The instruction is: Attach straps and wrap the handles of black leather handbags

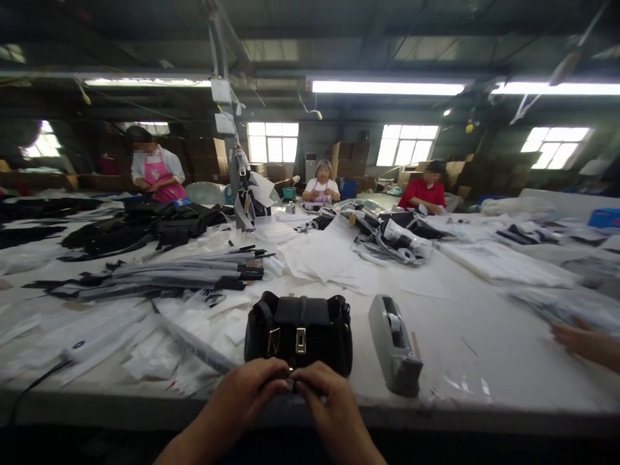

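Observation:
A black handbag (299, 320) with gold-coloured metal fittings stands upright near the table's front edge. Just in front of it, my left hand (254, 387) and my right hand (323, 387) meet with fingertips pinched together. Between them is a small dark piece with a shiny bit, too small and too covered to name. Whether it is joined to the handbag I cannot tell. A grey tape dispenser (396, 345) stands to the right of the handbag.
Wrapped straps (184, 271) and black bags (140, 226) lie to the left. White sheets (320, 252) are spread behind the handbag. Another person's hand (581, 339) touches plastic-wrapped material at the right. Several co-workers sit or stand across the table (465, 381). A metal post (236, 174) rises at its middle.

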A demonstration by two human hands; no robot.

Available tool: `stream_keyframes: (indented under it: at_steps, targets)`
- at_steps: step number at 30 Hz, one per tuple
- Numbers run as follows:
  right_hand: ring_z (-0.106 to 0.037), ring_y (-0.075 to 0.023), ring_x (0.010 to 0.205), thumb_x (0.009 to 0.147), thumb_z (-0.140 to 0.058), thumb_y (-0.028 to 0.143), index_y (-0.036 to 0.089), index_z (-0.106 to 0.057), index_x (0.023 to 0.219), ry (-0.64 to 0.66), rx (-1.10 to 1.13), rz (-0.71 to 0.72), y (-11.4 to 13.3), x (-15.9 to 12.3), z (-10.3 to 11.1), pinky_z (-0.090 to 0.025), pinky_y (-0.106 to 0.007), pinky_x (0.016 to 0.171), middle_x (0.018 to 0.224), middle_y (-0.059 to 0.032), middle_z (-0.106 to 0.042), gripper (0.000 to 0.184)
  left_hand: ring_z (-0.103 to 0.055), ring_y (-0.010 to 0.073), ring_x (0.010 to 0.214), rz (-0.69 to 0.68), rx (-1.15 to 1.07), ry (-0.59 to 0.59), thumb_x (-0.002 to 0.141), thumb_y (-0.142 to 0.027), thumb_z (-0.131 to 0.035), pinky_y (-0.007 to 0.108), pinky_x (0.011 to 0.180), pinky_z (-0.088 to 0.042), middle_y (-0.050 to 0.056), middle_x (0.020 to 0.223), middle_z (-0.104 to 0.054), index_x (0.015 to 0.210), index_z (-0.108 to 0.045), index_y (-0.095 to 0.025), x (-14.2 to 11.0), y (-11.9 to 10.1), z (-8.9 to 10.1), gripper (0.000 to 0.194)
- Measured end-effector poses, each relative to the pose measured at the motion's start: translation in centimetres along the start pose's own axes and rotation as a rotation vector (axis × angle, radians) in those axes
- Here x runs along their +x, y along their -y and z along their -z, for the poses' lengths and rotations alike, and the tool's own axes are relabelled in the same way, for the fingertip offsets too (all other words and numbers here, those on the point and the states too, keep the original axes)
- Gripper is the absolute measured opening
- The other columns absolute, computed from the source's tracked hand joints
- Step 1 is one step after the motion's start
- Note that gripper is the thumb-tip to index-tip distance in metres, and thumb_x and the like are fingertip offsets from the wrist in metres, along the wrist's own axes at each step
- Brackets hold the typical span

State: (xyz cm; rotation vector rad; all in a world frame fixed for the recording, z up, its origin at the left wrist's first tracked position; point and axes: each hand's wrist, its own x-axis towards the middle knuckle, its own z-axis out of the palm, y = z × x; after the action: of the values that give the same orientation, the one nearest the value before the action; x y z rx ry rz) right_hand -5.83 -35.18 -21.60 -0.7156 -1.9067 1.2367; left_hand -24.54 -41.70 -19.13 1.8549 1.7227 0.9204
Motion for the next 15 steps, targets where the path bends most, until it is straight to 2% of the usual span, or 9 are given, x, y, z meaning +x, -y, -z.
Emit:
stream_keyframes:
  at_steps: [4, 6, 8, 11, 13, 15]
  targets:
    - [-0.067, -0.0192, 0.087, 0.087, -0.063, 0.023, 0.024, -0.076, 0.095, -0.019, 0.015, 0.010, 1.4, 0.8, 2.3, -0.050, -0.026, 0.079, 0.091, -0.0035, -0.073, 0.015, -0.069, 0.0197, 0.080, -0.029, 0.007, 0.126, 0.086, -0.041, -0.064, 0.019, 0.072, -0.046, 0.002, 0.085, -0.076, 0.089, -0.075, -0.026, 2.1, -0.9, 1.8, 0.019]
    - [-0.067, -0.0194, 0.084, 0.088, -0.062, 0.029, 0.024, -0.076, 0.097, -0.081, 0.037, -0.003, 1.3, 1.5, 3.8, -0.051, -0.026, 0.076, 0.090, -0.0038, -0.073, 0.017, -0.068, 0.0181, 0.076, -0.040, 0.008, 0.141, 0.088, -0.040, -0.062, 0.019, 0.070, -0.045, 0.001, 0.080, -0.074, 0.086, -0.075, -0.023, 3.4, -2.0, 2.9, 0.021]
    - [-0.067, -0.0200, 0.083, 0.091, -0.058, 0.036, 0.022, -0.074, 0.101, -0.225, 0.033, -0.019, 0.4, 2.5, 5.6, -0.052, -0.027, 0.074, 0.091, -0.0056, -0.073, 0.024, -0.066, 0.0173, 0.075, -0.044, 0.031, 0.102, 0.088, -0.040, -0.061, 0.019, 0.068, -0.044, 0.001, 0.078, -0.073, 0.084, -0.074, -0.022, 5.1, -3.1, 3.8, 0.023]
    - [-0.066, -0.0233, 0.093, 0.091, -0.056, 0.039, 0.019, -0.070, 0.110, -0.452, -0.053, -0.006, -1.8, 4.4, 8.1, -0.053, -0.033, 0.082, 0.107, -0.0099, -0.071, 0.031, -0.064, 0.0174, 0.073, -0.051, 0.078, 0.057, 0.089, -0.041, -0.058, 0.020, 0.066, -0.042, 0.000, 0.076, -0.072, 0.083, -0.073, -0.021, 8.4, -4.3, 4.5, 0.027]
    - [-0.063, -0.0266, 0.104, 0.088, -0.059, 0.039, 0.019, -0.069, 0.114, -0.485, -0.113, 0.005, -3.3, 5.6, 9.2, -0.053, -0.038, 0.087, 0.118, -0.0115, -0.067, 0.034, -0.065, 0.0184, 0.075, -0.058, 0.089, 0.065, 0.089, -0.040, -0.057, 0.021, 0.068, -0.043, 0.001, 0.078, -0.073, 0.085, -0.074, -0.020, 10.8, -4.7, 4.4, 0.027]
    - [-0.063, -0.0282, 0.107, 0.085, -0.062, 0.036, 0.020, -0.068, 0.116, -0.427, -0.117, -0.004, -4.5, 6.5, 9.7, -0.054, -0.040, 0.087, 0.119, -0.0109, -0.068, 0.035, -0.067, 0.0205, 0.081, -0.066, 0.078, 0.099, 0.088, -0.038, -0.058, 0.023, 0.074, -0.045, 0.003, 0.086, -0.076, 0.092, -0.074, -0.019, 13.0, -5.0, 3.8, 0.025]
